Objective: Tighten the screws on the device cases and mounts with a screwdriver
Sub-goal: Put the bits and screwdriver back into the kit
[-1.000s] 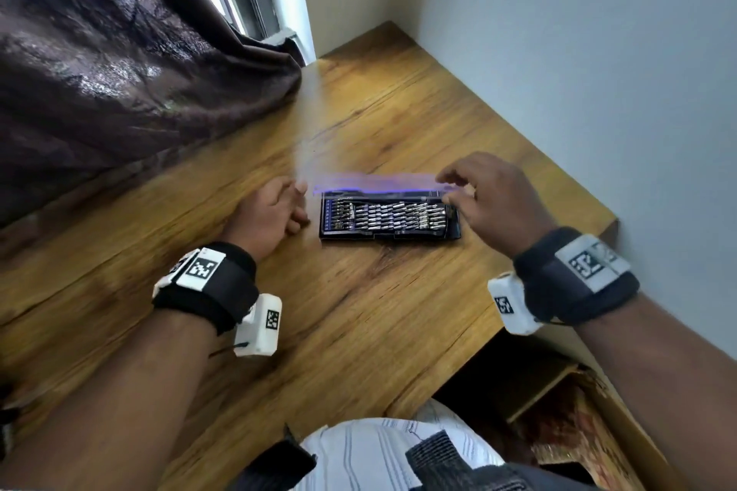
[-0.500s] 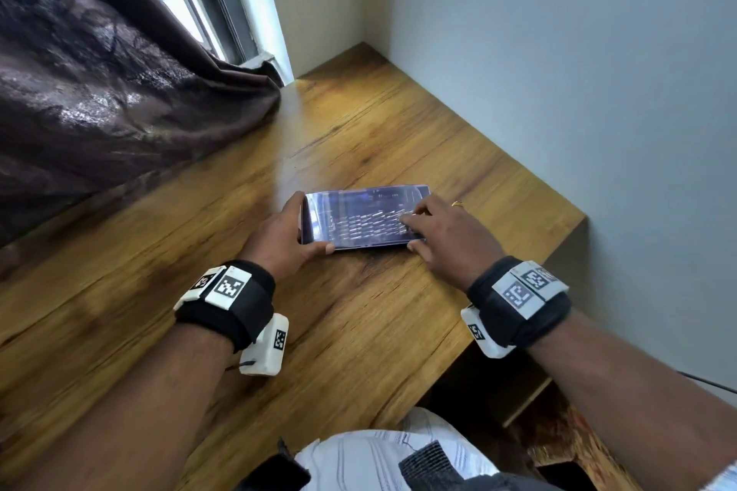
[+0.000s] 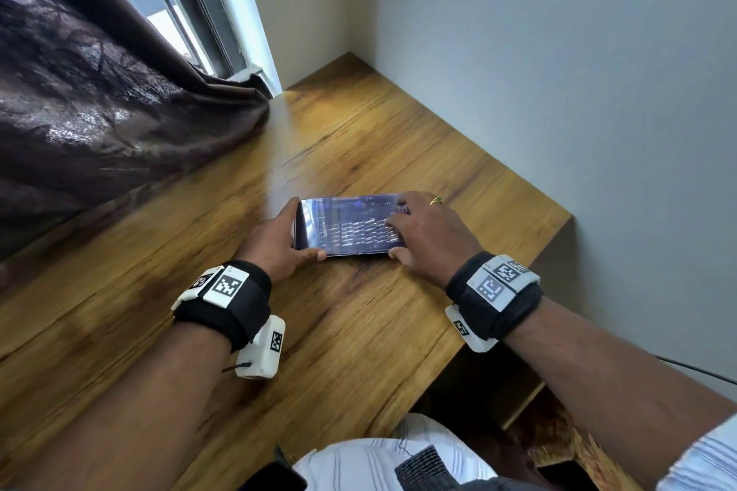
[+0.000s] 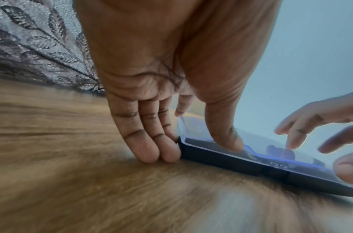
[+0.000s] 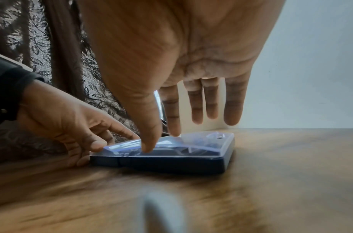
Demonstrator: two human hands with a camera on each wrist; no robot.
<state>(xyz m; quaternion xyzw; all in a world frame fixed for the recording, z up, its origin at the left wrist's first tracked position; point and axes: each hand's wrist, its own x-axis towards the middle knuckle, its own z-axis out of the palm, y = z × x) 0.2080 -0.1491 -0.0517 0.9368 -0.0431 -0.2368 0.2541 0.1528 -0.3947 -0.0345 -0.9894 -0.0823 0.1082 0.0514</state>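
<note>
Nearest the viewer, below the bit case, a striped white shirt (image 3: 359,462) shows at the bottom of the head view; both forearms reach forward from there, each with a black wrist strap carrying white coded tags, the left strap (image 3: 227,301) short of the case's left end, the right strap (image 3: 494,293) short of its right end; the warm brown wooden tabletop (image 3: 351,335) lies under all of this. Flat on that tabletop sits the task's thing in view, a shallow dark rectangular screwdriver bit case (image 3: 347,225) with a clear bluish lid (image 5: 199,141) lying down over it and rows of small silver bits showing through; the lid's latch state cannot be told. At the case's left end the left hand (image 3: 275,247) rests with straight fingers (image 4: 151,141) held together against the end wall and tips on the wood, its thumb pressing on the lid's near corner. At the right end the right hand (image 3: 430,235), a gold ring on one finger, is spread over the lid; its thumb and forefinger touch the top while the other fingers hang straight above; it grips nothing. Beyond the case, to the left, a dark brown leaf-patterned curtain (image 3: 99,104) drapes onto the tabletop; behind it stands a window (image 3: 159,0); to the right a pale grey wall (image 3: 558,92) rises.
</note>
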